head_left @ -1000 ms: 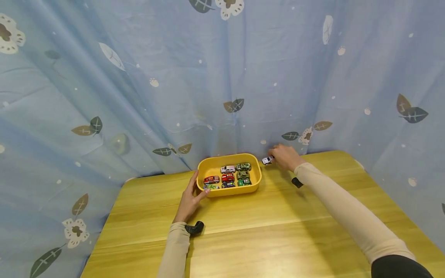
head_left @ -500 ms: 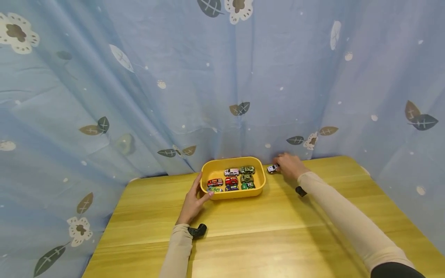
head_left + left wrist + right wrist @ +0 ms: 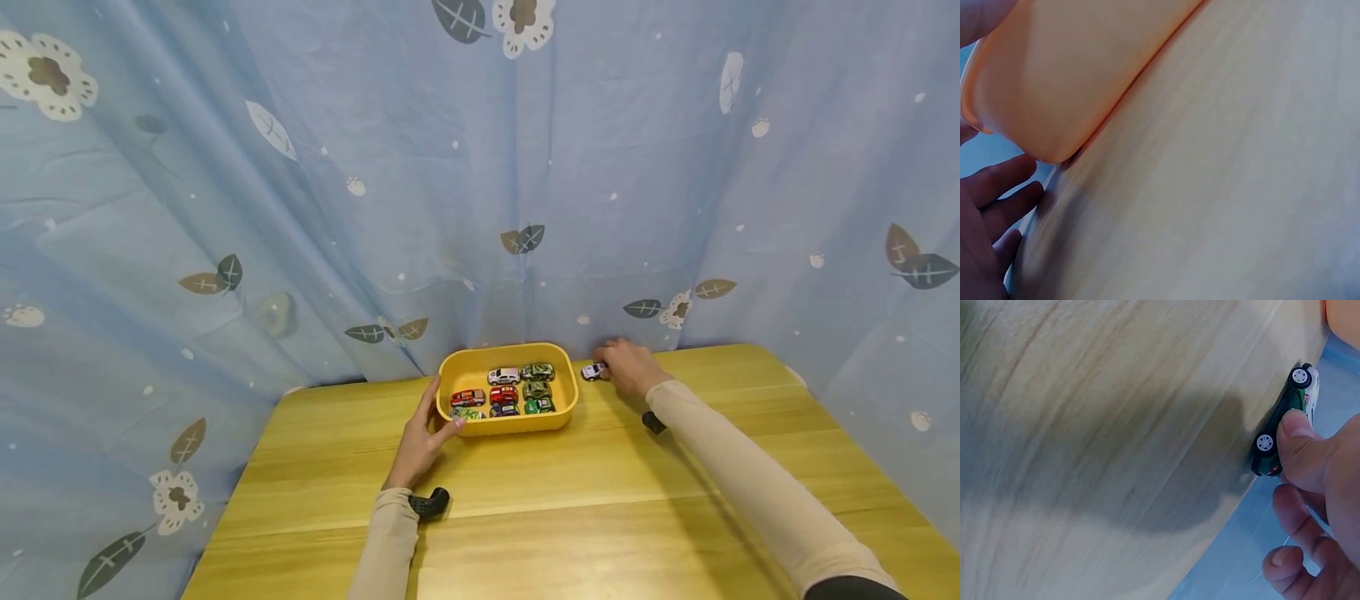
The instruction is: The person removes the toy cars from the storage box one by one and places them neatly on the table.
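Observation:
A yellow bin [image 3: 517,427] stands at the far edge of the table with several toy cars inside. At its left end my left hand [image 3: 416,442] holds the corner, thumb on the near rim and fingers round the side. The left wrist view shows the bin's outer wall [image 3: 1091,69], with the lower fingers off it. Just right of the bin, my right hand [image 3: 632,367] pinches a white toy car [image 3: 591,372]. In the right wrist view the car [image 3: 1283,405] shows a dark green lower side, its wheels at the tabletop, the thumb against its side.
Inside the bin lie a red car [image 3: 504,395], a white car [image 3: 503,376] and green camouflage cars [image 3: 537,372], among others. A blue patterned curtain [image 3: 420,167] hangs right behind the table's far edge. The wooden table [image 3: 562,500] stretches toward me.
The toy car in my right hand has come down and slightly nearer, to the table beside the bin. My left hand keeps its hold on the bin. The head view has shifted slightly.

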Demonstrator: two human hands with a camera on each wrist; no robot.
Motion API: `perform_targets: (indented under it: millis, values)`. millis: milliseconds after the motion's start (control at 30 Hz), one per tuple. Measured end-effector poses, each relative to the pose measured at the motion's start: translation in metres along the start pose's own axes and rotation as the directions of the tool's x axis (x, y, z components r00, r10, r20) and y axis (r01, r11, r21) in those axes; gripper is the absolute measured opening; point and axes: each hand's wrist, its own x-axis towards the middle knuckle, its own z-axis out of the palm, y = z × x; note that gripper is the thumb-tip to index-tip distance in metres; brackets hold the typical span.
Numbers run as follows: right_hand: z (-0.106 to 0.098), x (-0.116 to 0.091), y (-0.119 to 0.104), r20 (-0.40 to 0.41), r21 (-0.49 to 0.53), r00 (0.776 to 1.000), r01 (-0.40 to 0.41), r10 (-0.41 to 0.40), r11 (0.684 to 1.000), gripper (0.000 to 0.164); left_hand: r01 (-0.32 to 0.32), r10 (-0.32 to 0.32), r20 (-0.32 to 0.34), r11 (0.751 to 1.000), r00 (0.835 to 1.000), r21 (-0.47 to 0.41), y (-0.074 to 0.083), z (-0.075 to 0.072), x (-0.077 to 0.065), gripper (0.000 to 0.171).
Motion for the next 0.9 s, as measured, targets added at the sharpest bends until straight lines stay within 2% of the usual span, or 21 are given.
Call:
perform_targets:
  millis: [500,700,800,900]
  values:
    - [-0.007,0.0,-0.006,0.084,-0.027,0.996,0.006,-0.004,1.0,0.019,-0.052,0.052,-0.003,0.998,0.999,-0.037,0.0,-0.001,-0.001,0.093]
    - [-0.014,0.001,-0.007,0.139,-0.028,0.99,0.008,-0.004,1.0,0.03,-0.04,0.04,-0.006,0.999,0.999,-0.03,0.001,0.0,-0.001,0.094]
    - [-0.022,0.001,-0.013,0.136,-0.046,0.991,0.003,0.003,0.999,0.032,-0.034,0.034,0.0,0.999,0.999,-0.023,0.002,0.0,-0.001,0.094]
    - [-0.033,0.004,-0.024,0.086,-0.088,0.996,0.002,0.006,0.996,0.026,-0.032,0.032,0.003,0.999,0.999,-0.015,0.001,-0.001,0.0,0.093]
